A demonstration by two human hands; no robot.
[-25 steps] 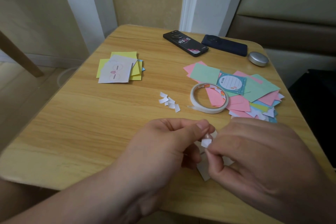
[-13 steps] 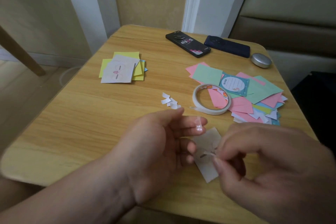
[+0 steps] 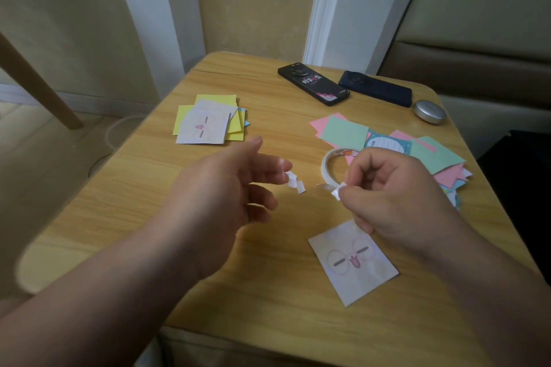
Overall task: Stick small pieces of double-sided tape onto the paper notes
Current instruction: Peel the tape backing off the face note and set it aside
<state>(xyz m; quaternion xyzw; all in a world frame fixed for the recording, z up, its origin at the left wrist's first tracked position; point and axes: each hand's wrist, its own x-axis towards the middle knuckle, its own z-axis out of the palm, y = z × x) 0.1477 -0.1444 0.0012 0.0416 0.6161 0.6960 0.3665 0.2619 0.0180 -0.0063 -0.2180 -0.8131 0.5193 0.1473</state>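
A white paper note (image 3: pixel 354 265) with a pink face drawing lies on the wooden table (image 3: pixel 149 202) near the front right. My right hand (image 3: pixel 396 197) hovers just above its far corner and pinches a small white tape backing (image 3: pixel 338 191) between thumb and forefinger. My left hand (image 3: pixel 232 185) is raised over the table's middle with fingers spread and relaxed, holding nothing; its fingertips are next to a small heap of peeled white backings (image 3: pixel 295 183). The tape roll (image 3: pixel 329 168) lies behind my right hand, partly hidden.
A stack of yellow and white notes (image 3: pixel 208 122) lies at the left. A loose pile of pink, green and blue notes (image 3: pixel 429 155) lies at the right. Two dark phones (image 3: pixel 313 87) (image 3: pixel 375 92) and a round silver case (image 3: pixel 429 112) sit along the far edge.
My hands have parted. The left hand let go and swung left towards the scrap heap. The right hand rose from the note, pulling off a white backing; the note now lies uncovered.
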